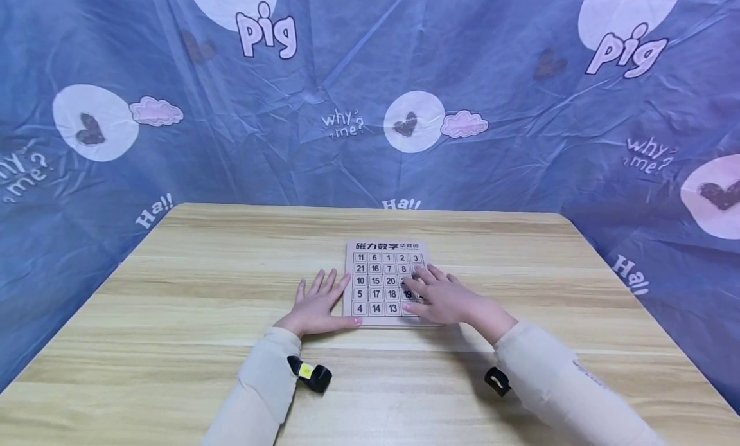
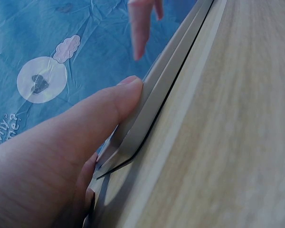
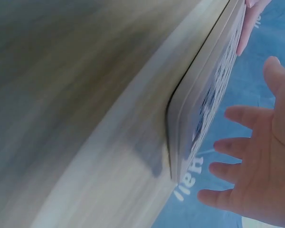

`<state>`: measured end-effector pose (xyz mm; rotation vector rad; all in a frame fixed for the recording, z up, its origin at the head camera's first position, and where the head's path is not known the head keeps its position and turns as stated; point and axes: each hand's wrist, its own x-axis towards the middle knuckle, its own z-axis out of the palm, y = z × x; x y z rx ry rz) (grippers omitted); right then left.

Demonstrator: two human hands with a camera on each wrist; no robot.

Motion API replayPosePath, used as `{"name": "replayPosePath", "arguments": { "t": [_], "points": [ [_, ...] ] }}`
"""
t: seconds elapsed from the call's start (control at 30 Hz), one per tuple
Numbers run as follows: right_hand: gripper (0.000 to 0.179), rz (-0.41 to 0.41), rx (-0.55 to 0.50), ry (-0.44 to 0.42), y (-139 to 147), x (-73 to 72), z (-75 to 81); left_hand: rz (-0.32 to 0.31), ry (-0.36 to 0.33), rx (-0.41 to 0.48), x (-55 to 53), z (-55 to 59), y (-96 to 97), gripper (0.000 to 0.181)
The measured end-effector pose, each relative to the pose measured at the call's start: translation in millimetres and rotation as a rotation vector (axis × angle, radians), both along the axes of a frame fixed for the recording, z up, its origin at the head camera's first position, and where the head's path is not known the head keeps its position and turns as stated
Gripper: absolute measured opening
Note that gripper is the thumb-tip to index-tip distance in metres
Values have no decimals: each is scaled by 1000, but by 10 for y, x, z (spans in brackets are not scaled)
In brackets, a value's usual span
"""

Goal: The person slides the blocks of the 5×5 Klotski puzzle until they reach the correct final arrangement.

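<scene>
Hiding part of number board: right hand; blue curtain behind table.

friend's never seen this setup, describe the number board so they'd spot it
Start at the wooden table. Near its middle, the left hand touches, and the right hand hovers over, the pale number board. Only it bears a number grid.

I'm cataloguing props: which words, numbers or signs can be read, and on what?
"磁力数字 华容道": sliding number puzzle; tiny line below unreadable.
"11 6 1 2 3; 21 16 7 8; 10 15 20; 5 17 18 19; 4 14 13": its tiles; others obscured by the right hand.
"pig": backdrop cloth.
"why me?": backdrop cloth.
"Ha!!": backdrop cloth.
Unreadable: yellow wrist-strap sticker, right-sleeve mark.
</scene>
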<state>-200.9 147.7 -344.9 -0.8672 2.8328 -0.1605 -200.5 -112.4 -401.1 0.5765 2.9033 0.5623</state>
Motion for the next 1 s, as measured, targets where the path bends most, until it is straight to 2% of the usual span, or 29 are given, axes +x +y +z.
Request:
{"name": "replayPosePath", "arguments": {
  "t": [0.2,0.53,0.7,1.0],
  "points": [
    [61,-3,29,-14,-277,-88,-36,0,-4,-5,-4,1,8,95],
    [60,23,73,-13,-609,-130,-97,-1,-7,-9,4,9,2,94],
    [58,10,114,-12,-657,-140,-90,-2,-7,-11,-5,-4,4,94],
    [57,-18,114,-21,-553,-139,-84,0,-3,-2,-3,14,-5,94]
  ]
}}
